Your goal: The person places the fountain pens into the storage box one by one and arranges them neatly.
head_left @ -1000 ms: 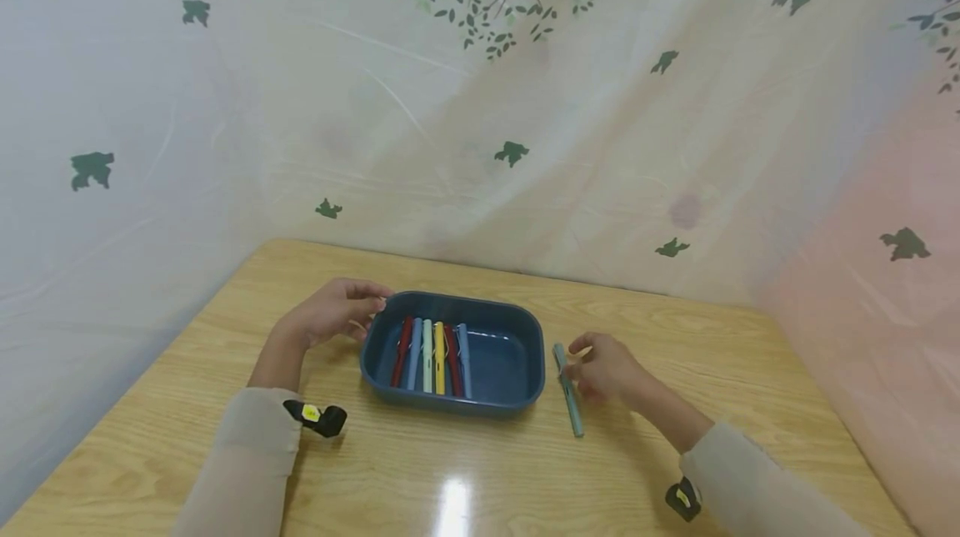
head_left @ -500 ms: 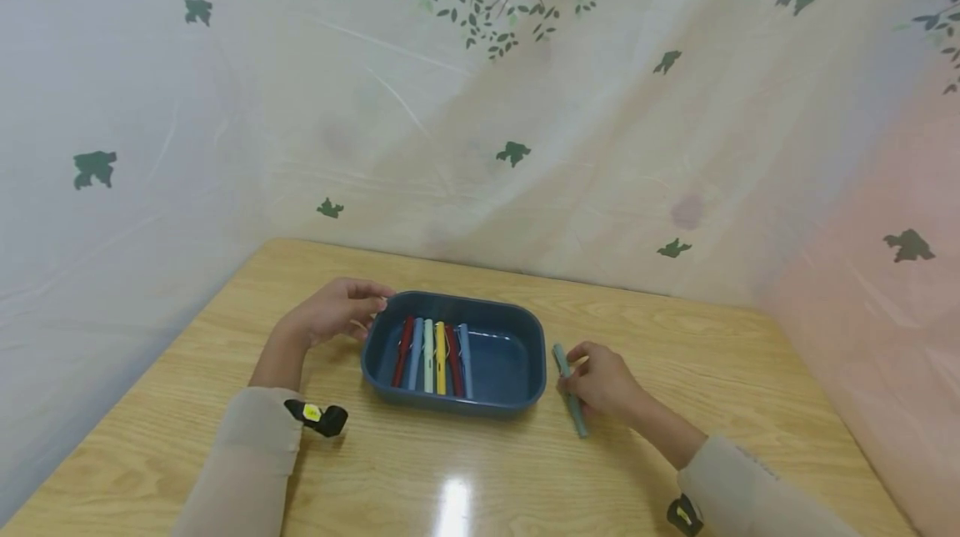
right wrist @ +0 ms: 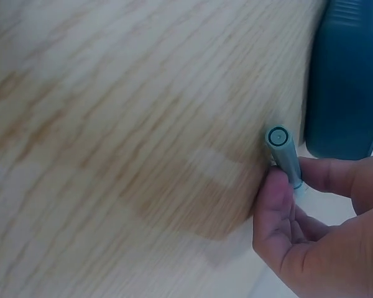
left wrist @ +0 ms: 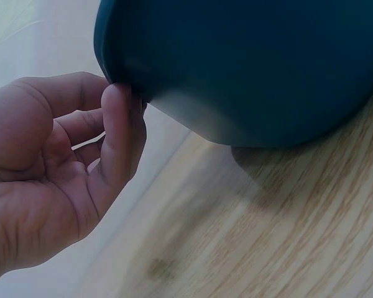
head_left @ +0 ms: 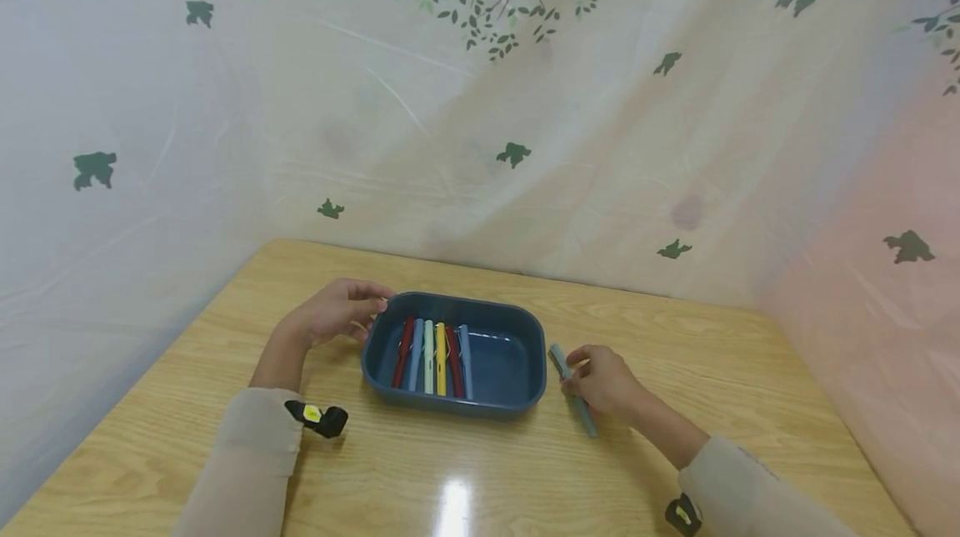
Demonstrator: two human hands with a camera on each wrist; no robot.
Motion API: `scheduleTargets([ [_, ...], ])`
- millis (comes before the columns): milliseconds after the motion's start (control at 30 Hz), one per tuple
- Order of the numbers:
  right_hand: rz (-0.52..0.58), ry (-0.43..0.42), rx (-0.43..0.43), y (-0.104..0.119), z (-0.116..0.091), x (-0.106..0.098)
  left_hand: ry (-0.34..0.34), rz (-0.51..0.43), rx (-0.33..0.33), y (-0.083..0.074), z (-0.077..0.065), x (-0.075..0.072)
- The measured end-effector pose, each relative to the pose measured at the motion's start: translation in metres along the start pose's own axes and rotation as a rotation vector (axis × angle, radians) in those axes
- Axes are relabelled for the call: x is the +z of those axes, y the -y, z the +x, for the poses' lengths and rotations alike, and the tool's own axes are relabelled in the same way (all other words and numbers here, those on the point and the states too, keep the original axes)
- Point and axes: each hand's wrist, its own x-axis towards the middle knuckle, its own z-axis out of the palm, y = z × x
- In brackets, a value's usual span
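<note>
A blue rounded box (head_left: 510,353) stands on the table, its outer wall (left wrist: 236,74) filling much of the left wrist view. Several capped pens lie side by side in its left half: dark red, blue, pale green, yellow (head_left: 440,359), dark red and blue. My left hand (head_left: 341,312) holds the box at its far left corner, with curled fingers against the rim and wall. To the right of the box, my right hand (head_left: 603,381) pinches a grey-green pen (head_left: 582,415) between thumb and fingers. One round end of that pen (right wrist: 281,144) faces the right wrist camera.
The wooden table (head_left: 375,479) reaches back to a pale curtain (head_left: 420,145) printed with leaves and birds. A black wrist camera (head_left: 318,418) sits on the left sleeve and another wrist camera (head_left: 684,514) on the right. The box's right side is close to the pen.
My right hand has come down slightly and taken hold of the grey-green pen. The pen has turned, its near end shifting right and its far end slightly left. The left hand stays put.
</note>
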Motion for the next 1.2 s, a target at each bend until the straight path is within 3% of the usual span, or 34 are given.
scheduleTargets([
  [267, 0.013, 0.011, -0.017, 0.002, 0.000, -0.009, 0.003, -0.021, 0.004, 0.000, 0.000, 0.000],
  [700, 0.148, 0.048, 0.012, 0.006, 0.002, -0.027, 0.002, -0.030, -0.001, 0.001, -0.001, 0.001],
  [1200, 0.215, 0.049, -0.019, 0.017, 0.004, -0.045, 0.000, -0.011, -0.007, -0.003, -0.003, 0.002],
])
